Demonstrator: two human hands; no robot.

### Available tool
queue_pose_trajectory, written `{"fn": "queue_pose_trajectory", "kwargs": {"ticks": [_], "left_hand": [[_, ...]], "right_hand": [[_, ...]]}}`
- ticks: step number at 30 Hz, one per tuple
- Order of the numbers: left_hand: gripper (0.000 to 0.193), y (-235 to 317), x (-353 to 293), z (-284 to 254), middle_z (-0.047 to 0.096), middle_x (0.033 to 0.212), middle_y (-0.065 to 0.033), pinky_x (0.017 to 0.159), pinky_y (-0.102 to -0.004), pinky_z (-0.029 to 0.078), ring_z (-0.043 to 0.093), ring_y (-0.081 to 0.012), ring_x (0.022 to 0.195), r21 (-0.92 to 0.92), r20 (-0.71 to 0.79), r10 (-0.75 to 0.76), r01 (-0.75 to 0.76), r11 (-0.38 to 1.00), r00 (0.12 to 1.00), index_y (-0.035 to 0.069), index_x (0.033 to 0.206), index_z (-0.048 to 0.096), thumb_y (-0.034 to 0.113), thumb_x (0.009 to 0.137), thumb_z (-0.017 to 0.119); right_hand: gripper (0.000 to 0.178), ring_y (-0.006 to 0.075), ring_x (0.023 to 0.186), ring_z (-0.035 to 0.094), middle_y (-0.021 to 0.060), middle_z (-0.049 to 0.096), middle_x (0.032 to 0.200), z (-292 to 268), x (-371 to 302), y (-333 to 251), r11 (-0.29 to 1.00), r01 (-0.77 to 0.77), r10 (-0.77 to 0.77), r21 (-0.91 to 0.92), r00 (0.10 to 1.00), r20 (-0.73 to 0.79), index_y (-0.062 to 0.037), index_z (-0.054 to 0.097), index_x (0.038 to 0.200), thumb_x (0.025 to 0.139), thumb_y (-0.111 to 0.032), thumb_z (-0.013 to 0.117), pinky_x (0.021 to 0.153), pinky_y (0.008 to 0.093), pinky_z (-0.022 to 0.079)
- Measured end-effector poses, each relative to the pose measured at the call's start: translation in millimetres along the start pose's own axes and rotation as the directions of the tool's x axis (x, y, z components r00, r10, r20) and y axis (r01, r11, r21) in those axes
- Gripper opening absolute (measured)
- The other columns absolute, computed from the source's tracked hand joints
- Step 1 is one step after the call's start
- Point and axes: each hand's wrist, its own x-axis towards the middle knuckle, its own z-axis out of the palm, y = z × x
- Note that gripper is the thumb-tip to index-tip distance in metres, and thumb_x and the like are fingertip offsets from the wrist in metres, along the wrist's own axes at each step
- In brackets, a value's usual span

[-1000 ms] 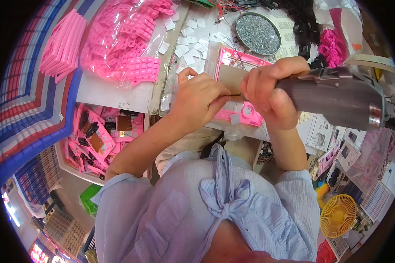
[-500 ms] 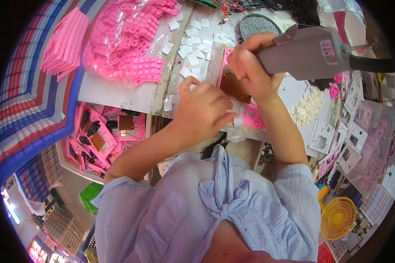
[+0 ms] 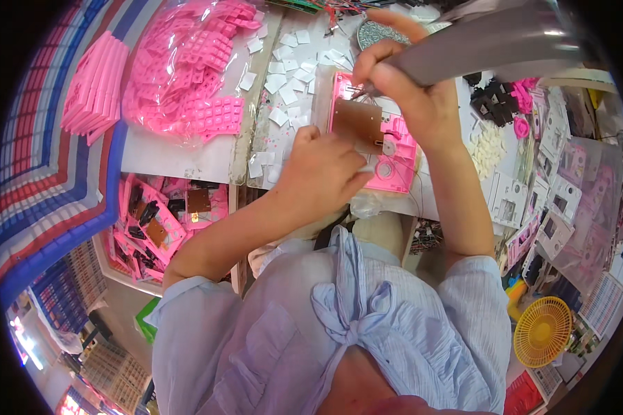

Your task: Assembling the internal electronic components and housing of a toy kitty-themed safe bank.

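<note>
In the head view, the left hand (image 3: 323, 173) presses closed on the pink case (image 3: 384, 149) lying near the tabletop's (image 3: 166, 149) front edge, a brown board (image 3: 356, 124) set in it. The right hand (image 3: 412, 93) grips a grey driver (image 3: 484, 41), tip at the board's top. White squares (image 3: 284, 76) and bagged pink keypads (image 3: 190, 76) lie further left.

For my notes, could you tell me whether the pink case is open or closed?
Open: the pink case lies face up, its brown circuit board exposed.
</note>
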Motion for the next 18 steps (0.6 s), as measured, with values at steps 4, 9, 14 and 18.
{"fn": "queue_pose_trajectory", "kwargs": {"ticks": [4, 9, 14, 18], "left_hand": [[0.022, -7.7, 12.1, -11.2, 0.064, 0.079, -0.0082, 0.069, -0.0399, 0.045, 0.061, -0.0253, 0.073, -0.228, 0.037, -0.198, 0.201, 0.953, 0.98, 0.003, 0.089, 0.071, 0.022, 0.096, 0.062], [0.028, -7.9, 22.0, -25.4, 0.065, 0.075, -0.0074, 0.06, -0.0299, 0.045, 0.057, -0.0103, 0.066, -0.446, 0.309, -0.367, 0.475, 0.759, 0.877, -0.001, 0.093, 0.072, 0.022, 0.102, 0.058], [0.023, -16.6, 15.0, -35.0, 0.066, 0.074, -0.0005, 0.058, -0.0254, 0.045, 0.054, -0.0049, 0.065, -0.549, 0.265, -0.365, 0.451, 0.704, 0.892, -0.003, 0.094, 0.072, 0.016, 0.099, 0.062], [0.018, -21.9, 12.8, -36.6, 0.066, 0.073, 0.0008, 0.058, -0.0249, 0.045, 0.054, -0.0045, 0.064, -0.565, 0.362, -0.376, 0.522, 0.639, 0.853, -0.004, 0.093, 0.071, 0.013, 0.096, 0.065]], "right_hand": [[0.026, 0.0146, 0.089, 0.06, 0.0039, 0.068, 0.09, -15.3, -48.0, 4.4, 0.898, -0.093, 0.128, -0.431, 0.99, 0.054, -0.0036, 0.068, 0.112, 0.088, -0.013, 0.072, 0.071, 0.0298, 0.049], [0.019, 0.0142, 0.099, 0.06, 0.005, 0.063, 0.102, -17.4, -75.2, 11.7, 0.849, -0.352, 0.418, -0.395, 0.904, 0.093, -0.0029, 0.069, 0.108, 0.09, -0.007, 0.07, 0.083, 0.029, 0.05], [0.011, 0.0129, 0.087, 0.063, 0.0057, 0.063, 0.094, -12.5, -67.1, 12.3, 0.788, 0.016, 0.165, -0.616, 0.958, 0.236, 0.0003, 0.064, 0.099, 0.09, -0.006, 0.069, 0.073, 0.0268, 0.051], [0.01, 0.0126, 0.08, 0.064, 0.0065, 0.063, 0.092, -11.0, -66.4, 13.2, 0.853, -0.271, 0.385, -0.447, 0.904, 0.186, 0.0009, 0.064, 0.097, 0.09, -0.005, 0.068, 0.07, 0.0264, 0.052]]}}
